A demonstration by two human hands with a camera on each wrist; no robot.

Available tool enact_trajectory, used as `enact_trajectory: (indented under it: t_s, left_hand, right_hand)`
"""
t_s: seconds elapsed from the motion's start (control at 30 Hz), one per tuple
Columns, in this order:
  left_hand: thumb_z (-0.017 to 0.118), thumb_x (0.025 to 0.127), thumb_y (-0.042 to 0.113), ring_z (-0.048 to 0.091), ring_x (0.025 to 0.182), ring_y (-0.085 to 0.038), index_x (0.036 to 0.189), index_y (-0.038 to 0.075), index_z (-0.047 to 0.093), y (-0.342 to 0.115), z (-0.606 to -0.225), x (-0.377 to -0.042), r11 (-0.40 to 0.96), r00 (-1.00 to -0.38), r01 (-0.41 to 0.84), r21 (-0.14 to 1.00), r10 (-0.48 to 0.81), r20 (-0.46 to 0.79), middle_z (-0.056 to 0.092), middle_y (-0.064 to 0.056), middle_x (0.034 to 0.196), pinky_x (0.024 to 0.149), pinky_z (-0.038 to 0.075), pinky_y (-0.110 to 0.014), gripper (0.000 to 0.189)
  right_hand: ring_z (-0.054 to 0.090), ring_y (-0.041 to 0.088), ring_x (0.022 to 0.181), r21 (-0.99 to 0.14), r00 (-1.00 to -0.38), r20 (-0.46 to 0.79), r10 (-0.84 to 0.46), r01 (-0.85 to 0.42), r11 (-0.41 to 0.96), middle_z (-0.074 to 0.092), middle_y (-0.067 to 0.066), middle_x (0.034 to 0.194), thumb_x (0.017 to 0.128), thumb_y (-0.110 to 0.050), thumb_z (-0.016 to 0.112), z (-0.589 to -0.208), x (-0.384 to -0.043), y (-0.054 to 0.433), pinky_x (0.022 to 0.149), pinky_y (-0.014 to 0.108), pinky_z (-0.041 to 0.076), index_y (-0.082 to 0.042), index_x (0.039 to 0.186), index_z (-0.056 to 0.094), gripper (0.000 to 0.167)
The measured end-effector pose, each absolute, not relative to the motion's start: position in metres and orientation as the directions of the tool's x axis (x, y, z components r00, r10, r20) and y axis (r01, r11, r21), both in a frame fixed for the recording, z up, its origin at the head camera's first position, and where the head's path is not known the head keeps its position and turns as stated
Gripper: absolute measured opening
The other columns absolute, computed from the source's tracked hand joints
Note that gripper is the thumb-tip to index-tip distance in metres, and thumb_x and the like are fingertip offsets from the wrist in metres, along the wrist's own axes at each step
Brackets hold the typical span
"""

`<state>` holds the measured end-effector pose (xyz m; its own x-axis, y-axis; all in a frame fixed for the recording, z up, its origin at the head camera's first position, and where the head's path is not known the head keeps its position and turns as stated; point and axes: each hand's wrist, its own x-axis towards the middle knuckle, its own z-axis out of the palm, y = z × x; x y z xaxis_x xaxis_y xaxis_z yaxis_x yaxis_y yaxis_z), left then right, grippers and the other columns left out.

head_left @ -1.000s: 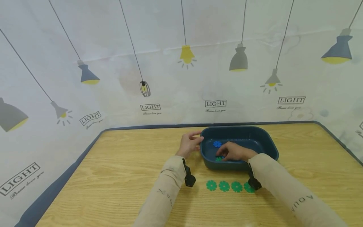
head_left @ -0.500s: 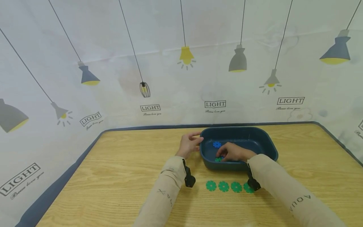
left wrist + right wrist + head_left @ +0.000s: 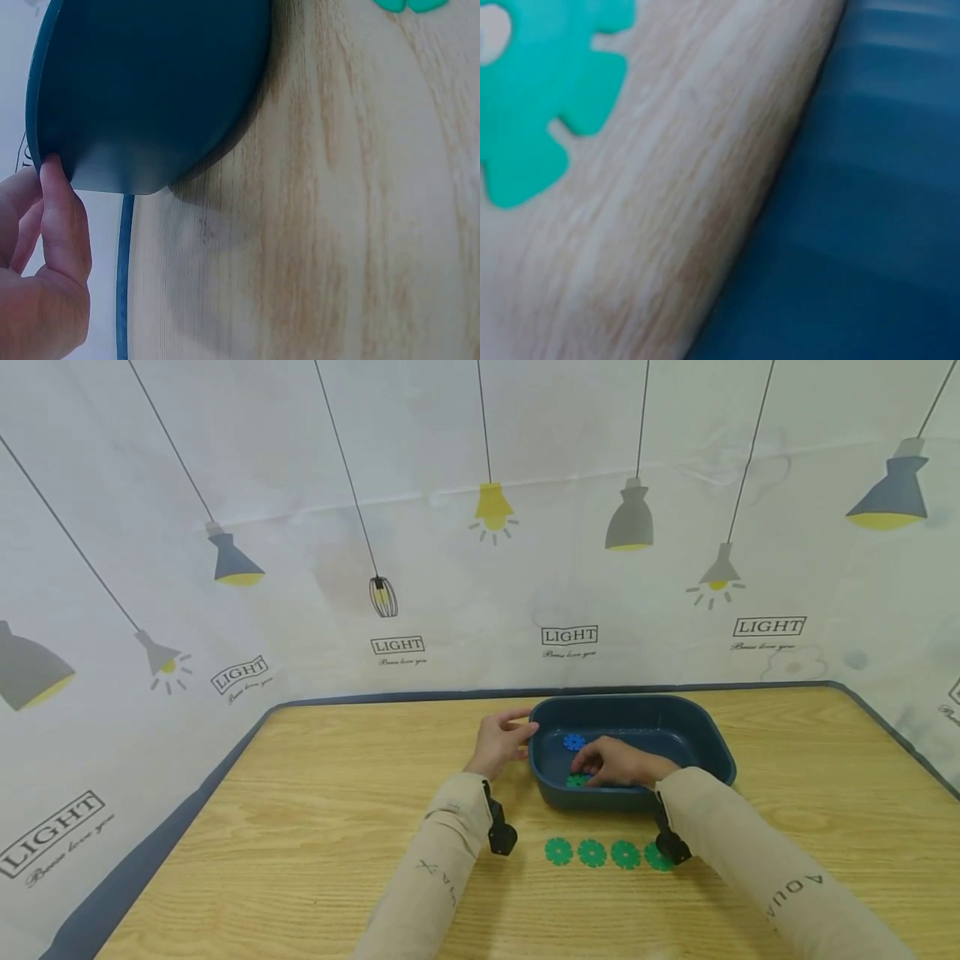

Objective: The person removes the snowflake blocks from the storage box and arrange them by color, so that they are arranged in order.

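Note:
A dark blue basin (image 3: 705, 752) stands toward the back of the table. At its left end my left hand (image 3: 497, 742) holds the rim, its thumb right at the edge; the left wrist view shows these fingers (image 3: 64, 217) against the wall. My right hand (image 3: 618, 762) reaches over the near rim, curled fingertips and thumb pinching a green snowflake disc (image 3: 577, 782) low in the basin. A bit of blue shows beside those fingertips, mostly hidden. Behind the hand lies a blue snowflake disc (image 3: 574, 742). The right wrist view shows no fingers, only the basin wall (image 3: 855, 225) and a green disc (image 3: 547, 97).
Several green snowflake discs (image 3: 592, 852) lie in a row on the wooden table (image 3: 300, 827), in front of the basin; the right wrist's black camera (image 3: 672, 847) partly covers the rightmost. A lamp-print backdrop (image 3: 450, 552) rises behind the table.
Both hands and the basin keep their places. The whole view shifts very slightly between the first frame and the later ones.

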<state>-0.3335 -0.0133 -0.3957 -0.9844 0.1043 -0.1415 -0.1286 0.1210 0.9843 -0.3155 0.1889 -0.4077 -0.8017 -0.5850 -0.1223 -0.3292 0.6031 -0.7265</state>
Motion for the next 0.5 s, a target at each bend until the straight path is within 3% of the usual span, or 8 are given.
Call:
enact_trajectory:
  t_s: [0.5]
  left_hand:
    - [0.064,0.082,0.01,0.06,0.07,-0.014,0.112,0.007,0.062,-0.0136,-0.396,-0.3333,0.129,-0.987,-0.104,0.986,0.11,-0.118,0.061,-0.012,0.091,0.055,0.052,-0.027,0.031]
  right_hand:
    - [0.05,0.011,0.072,-0.688,-0.76,-0.074,-0.646,-0.43,0.585,0.058,0.005,0.08,0.072,0.005,0.067,-0.4074,-0.3165,0.1897,0.063,0.023,0.046,0.005,0.094,0.064,0.022]
